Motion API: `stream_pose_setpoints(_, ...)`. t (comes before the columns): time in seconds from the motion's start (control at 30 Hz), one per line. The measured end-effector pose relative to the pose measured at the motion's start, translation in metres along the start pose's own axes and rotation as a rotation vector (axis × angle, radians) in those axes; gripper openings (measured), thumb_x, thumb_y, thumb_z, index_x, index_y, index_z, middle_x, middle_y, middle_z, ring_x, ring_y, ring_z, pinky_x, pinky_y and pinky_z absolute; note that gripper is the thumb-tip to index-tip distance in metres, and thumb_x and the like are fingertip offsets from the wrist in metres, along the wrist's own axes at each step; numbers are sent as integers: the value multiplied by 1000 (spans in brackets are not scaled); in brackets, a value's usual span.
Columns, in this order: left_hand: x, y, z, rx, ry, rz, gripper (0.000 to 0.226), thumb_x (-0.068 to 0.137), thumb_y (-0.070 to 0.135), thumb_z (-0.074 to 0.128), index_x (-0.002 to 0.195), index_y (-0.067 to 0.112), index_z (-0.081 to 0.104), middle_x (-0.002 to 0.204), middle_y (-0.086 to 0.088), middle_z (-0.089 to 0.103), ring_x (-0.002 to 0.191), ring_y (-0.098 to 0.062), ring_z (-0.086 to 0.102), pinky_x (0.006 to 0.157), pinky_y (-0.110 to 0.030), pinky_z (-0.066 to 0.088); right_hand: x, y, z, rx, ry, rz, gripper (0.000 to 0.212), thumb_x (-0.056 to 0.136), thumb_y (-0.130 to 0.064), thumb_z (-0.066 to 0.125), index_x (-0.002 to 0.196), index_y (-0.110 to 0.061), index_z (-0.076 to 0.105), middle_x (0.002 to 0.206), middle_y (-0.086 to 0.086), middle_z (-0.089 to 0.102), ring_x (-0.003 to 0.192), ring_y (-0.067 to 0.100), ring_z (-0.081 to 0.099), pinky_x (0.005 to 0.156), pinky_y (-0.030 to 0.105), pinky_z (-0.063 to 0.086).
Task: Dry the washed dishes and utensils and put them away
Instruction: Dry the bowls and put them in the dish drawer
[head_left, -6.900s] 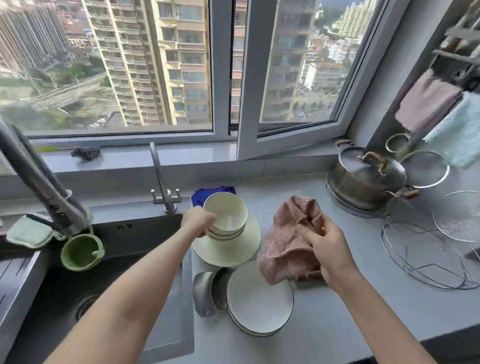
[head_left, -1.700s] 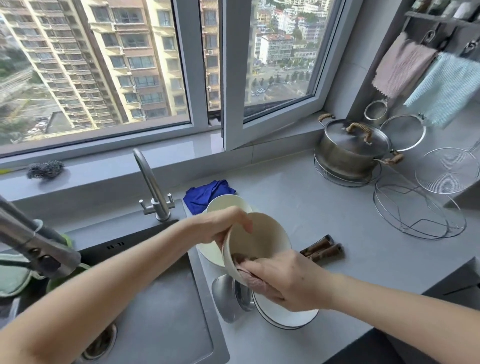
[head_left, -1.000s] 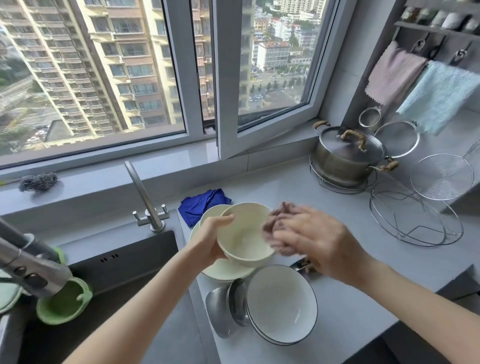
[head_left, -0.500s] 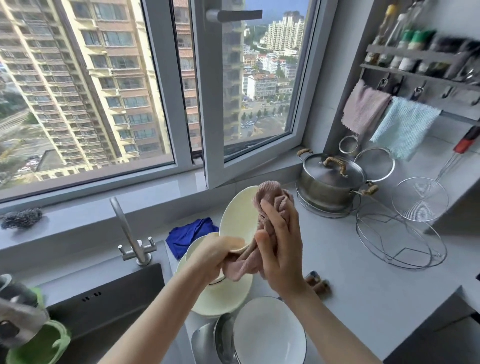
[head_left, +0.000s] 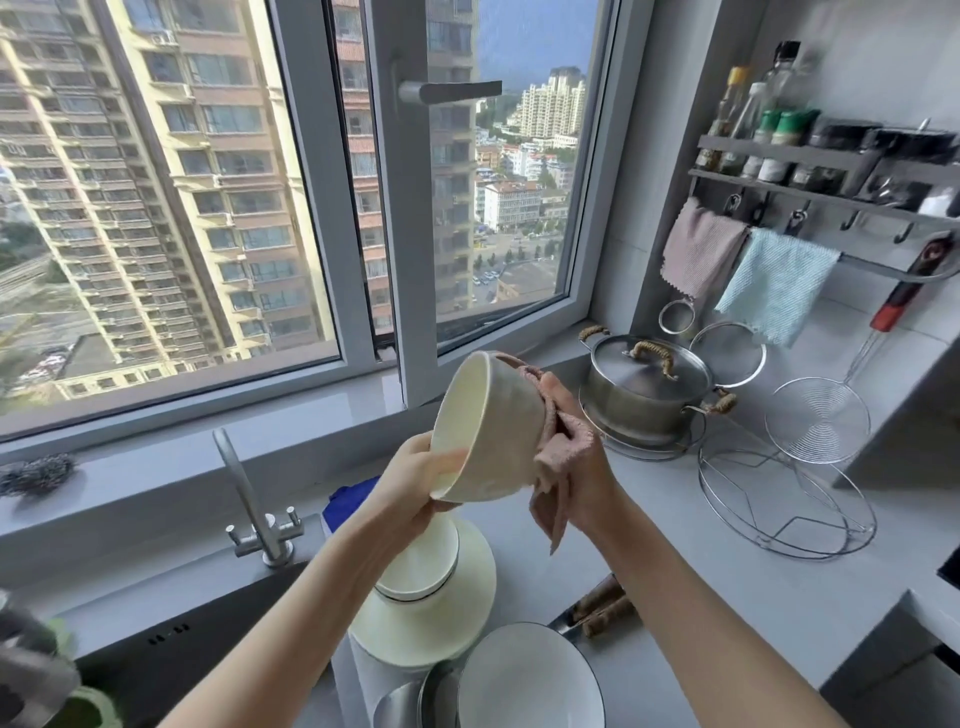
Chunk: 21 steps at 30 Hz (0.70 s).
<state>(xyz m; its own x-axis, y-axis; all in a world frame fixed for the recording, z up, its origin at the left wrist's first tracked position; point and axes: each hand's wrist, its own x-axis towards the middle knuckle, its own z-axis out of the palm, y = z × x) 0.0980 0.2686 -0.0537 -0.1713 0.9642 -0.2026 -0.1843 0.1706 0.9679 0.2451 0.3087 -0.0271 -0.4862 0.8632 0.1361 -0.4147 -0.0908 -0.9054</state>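
Fingers of the left hand (head_left: 413, 486) gripped the lower rim of a cream bowl (head_left: 488, 426), which was lifted clear of the counter and tipped on its side, its mouth turned left toward the window. The right hand (head_left: 582, 467) held a pink cloth (head_left: 558, 457) bunched against the bowl's outer base, fingers closed on the fabric and one loose end hanging down beside the wrist. Directly below, a second cream bowl (head_left: 418, 566) sat on a cream plate (head_left: 457, 634) on the grey countertop (head_left: 701, 597), beside the dark sink (head_left: 171, 654). A white dark-rimmed bowl (head_left: 530, 680) lay nearest the camera, with wooden-handled utensils (head_left: 602, 605) just to its right. A blue cloth (head_left: 348, 499) lay behind the stack, near the faucet (head_left: 249, 493). Further right stood a lidded steel pot (head_left: 644, 389), a wire rack (head_left: 784, 504) and a mesh skimmer (head_left: 815, 421) by the wall.
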Motion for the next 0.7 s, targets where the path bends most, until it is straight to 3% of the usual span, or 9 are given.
stream_pose_setpoints(0.03, 0, 1, 6, -49, 55, 37, 14, 62, 9, 54, 74, 3, 52, 57, -6, 41, 37, -11, 35, 38, -16, 23, 0, 3, 5, 78, 28, 4, 59, 105, -18, 17, 96, -27, 75, 60, -5, 66, 49, 5, 57, 50, 17, 40)
stream_pose_setpoints(0.1, 2, 1, 16, -47, 208, 138, 13, 74, 12, 61, 82, 6, 54, 60, -4, 46, 40, -11, 39, 36, -18, 28, 2, 12, 16, 314, 78, -8, 61, 105, -30, 20, 82, -27, 76, 67, -6, 69, 58, 6, 62, 56, 20, 46)
stream_pose_setpoints(0.2, 3, 2, 22, 73, 529, 353, 8, 89, 14, 59, 96, 10, 57, 77, 2, 58, 64, -13, 53, 52, -22, 42, 3, 20, 32, 419, 183, -11, 58, 96, -52, 35, 59, -26, 70, 55, -8, 61, 48, 4, 56, 51, 20, 41)
stream_pose_setpoints(0.27, 1, 3, 23, 132, 638, 458, 7, 91, 13, 58, 95, 9, 55, 77, 7, 57, 69, -10, 53, 57, -17, 41, 2, 26, 37, 352, 246, -10, 51, 91, -59, 35, 81, -28, 74, 67, -6, 67, 51, 6, 60, 50, 20, 41)
stream_pose_setpoints(0.37, -1, 0, 21, 223, 735, 530, 16, 92, 13, 57, 100, -1, 56, 75, 4, 56, 69, -18, 53, 63, -26, 40, -4, 31, 42, 175, 327, -32, 58, 81, -68, 41, 111, -22, 61, 66, -6, 58, 42, 10, 51, 40, 19, 39)
stream_pose_setpoints(0.43, -3, 1, 18, 289, 759, 543, 16, 91, 8, 55, 103, -3, 56, 77, -3, 59, 70, -24, 54, 64, -31, 43, -6, 38, 45, 27, 408, -153, 46, 91, -63, 40, 115, -26, 56, 67, -14, 56, 57, 11, 55, 52, 25, 45)
stream_pose_setpoints(0.57, -18, 5, 11, 393, 644, 534, 7, 90, 4, 53, 96, 7, 54, 70, 8, 56, 67, -22, 54, 65, -35, 44, -19, 45, 46, -485, 526, -441, 53, 87, -58, 50, 132, -31, 44, 117, 3, 62, 102, 26, 63, 86, 40, 53)
stream_pose_setpoints(0.63, -28, 6, 6, 452, 574, 537, 9, 90, 4, 52, 98, 9, 54, 71, 11, 55, 65, -14, 53, 62, -31, 44, -24, 41, 41, -646, 540, -525, 54, 88, -40, 59, 135, -19, 44, 129, 3, 57, 119, 16, 56, 99, 21, 44)
stream_pose_setpoints(0.7, -39, 9, 2, 532, 530, 558, 13, 90, 2, 51, 102, 5, 55, 72, 6, 58, 68, -19, 55, 64, -35, 44, -30, 31, 37, -751, 527, -551, 52, 86, -20, 65, 134, -15, 46, 132, -1, 57, 121, 8, 52, 98, 11, 38)
